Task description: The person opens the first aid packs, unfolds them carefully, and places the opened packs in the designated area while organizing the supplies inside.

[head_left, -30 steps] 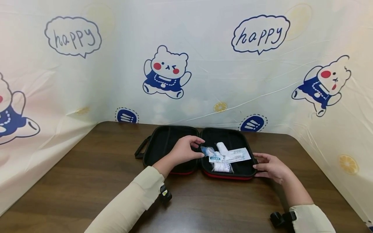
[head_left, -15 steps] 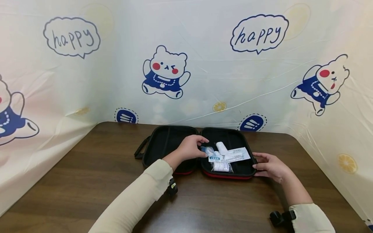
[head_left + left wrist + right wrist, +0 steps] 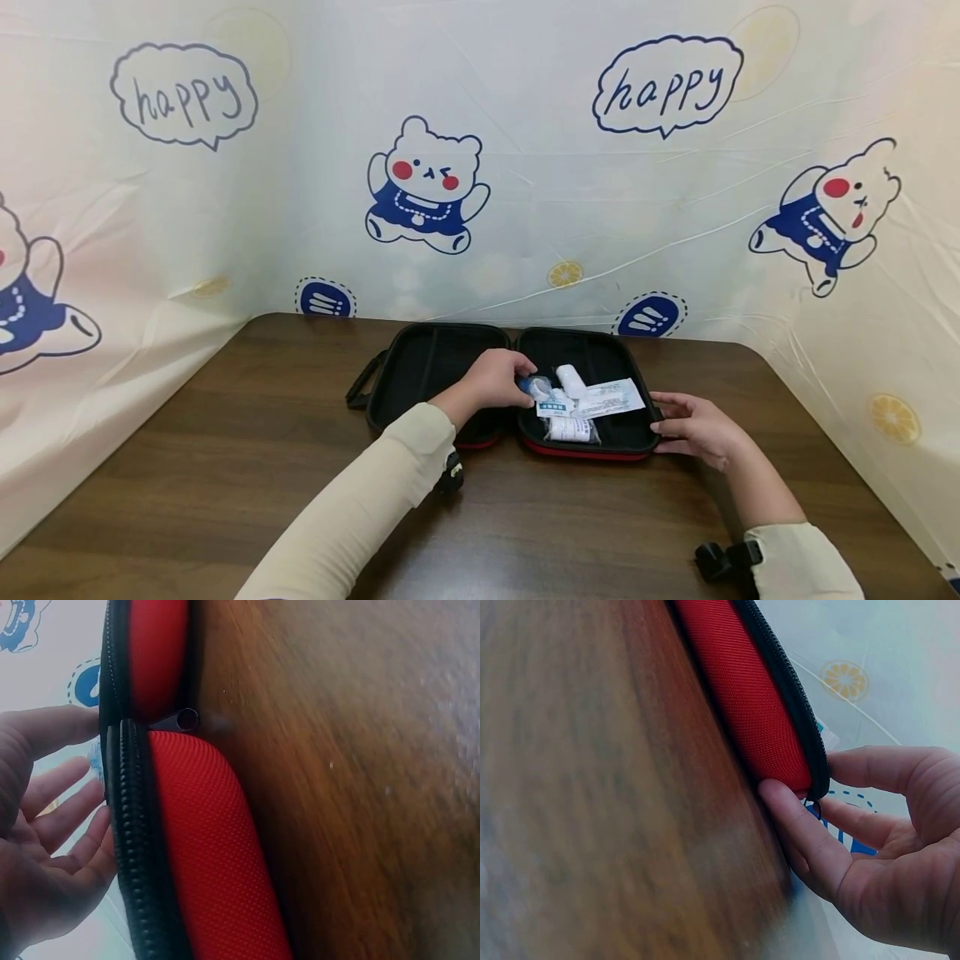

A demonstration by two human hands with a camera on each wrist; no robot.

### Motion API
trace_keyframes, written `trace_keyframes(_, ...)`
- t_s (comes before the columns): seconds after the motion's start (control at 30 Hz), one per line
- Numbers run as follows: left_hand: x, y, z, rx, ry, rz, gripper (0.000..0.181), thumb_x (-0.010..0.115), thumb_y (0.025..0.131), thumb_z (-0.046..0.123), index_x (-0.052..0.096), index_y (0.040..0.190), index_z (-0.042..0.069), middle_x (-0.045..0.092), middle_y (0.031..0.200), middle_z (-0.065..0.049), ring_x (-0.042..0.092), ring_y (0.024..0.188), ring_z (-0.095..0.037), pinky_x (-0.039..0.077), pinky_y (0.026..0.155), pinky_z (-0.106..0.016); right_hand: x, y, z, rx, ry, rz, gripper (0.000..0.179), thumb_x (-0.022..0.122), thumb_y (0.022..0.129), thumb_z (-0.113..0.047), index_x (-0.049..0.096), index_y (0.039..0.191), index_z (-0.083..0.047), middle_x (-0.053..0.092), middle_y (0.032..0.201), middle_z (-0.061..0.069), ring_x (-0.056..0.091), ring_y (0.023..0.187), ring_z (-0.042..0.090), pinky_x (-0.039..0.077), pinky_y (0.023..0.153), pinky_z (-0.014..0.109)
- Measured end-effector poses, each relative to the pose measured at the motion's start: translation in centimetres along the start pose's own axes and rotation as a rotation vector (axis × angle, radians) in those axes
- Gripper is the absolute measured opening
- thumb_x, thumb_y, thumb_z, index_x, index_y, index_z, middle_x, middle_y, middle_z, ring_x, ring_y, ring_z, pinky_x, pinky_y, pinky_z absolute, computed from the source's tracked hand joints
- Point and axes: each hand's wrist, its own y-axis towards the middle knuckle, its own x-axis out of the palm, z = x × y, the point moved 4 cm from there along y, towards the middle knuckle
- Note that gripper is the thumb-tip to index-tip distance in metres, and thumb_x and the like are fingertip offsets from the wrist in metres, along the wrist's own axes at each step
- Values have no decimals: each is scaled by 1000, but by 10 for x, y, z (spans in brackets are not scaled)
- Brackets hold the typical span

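While reaching across a brown wood-grain table [image 3: 225,517], has a black-lined, round-cornered case [image 3: 412,375] spread open, red woven shell outside; in pale cloth sleeves [image 3: 345,517], extends both arms forward; with the right hand [image 3: 701,433], grips the case's right-hand edge, thumb and fingertips against zip and fabric; with the left hand [image 3: 491,379], reaches over the hinge, fingers curved; in the right half, a flat printed pouch [image 3: 615,397]; cylindrical white rolls [image 3: 572,381]; between left thumb and fingers, a shiny blue-and-clear packet [image 3: 537,387], whether pinched or merely bracketed impossible to tell.
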Motion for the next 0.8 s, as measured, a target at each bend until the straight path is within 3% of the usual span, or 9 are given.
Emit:
trace_keyframes(0.2, -5, -3, -5, -8, -72, 23, 39, 82, 77, 19, 72, 114, 9, 68, 107, -3, 62, 93, -15, 51, 84, -29, 1, 0, 0, -20, -5, -10, 72, 60, 92, 4, 17, 149, 11, 31, 137, 36, 59, 95, 23, 55, 84, 45)
trace_keyframes(0.43, -10, -10, -16, -49, -255, 12, 37, 77, 77, 6, 72, 114, 6, 66, 102, -4, 58, 83, -15, 51, 66, -26, 1, -1, -1, -22, -8, -13, 72, 60, 92, 3, 17, 149, 11, 29, 140, 37, 59, 96, 23, 55, 84, 45)
trace_keyframes(0.6, -12, -16, -23, -89, -406, 23, 38, 75, 77, -4, 72, 113, 6, 63, 107, -8, 59, 89, -18, 54, 67, -28, 1, -1, 0, -23, -9, -16, 72, 59, 92, 3, 16, 149, 11, 29, 140, 37, 59, 96, 22, 55, 84, 45)
trace_keyframes(0.8, -17, -21, -30, -116, -484, 55, 35, 75, 77, -9, 73, 108, 7, 62, 112, -9, 64, 93, -20, 57, 75, -32, 2, -1, 0, -25, -4, -15, 72, 60, 92, 4, 16, 149, 11, 29, 139, 37, 59, 96, 22, 55, 84, 45)
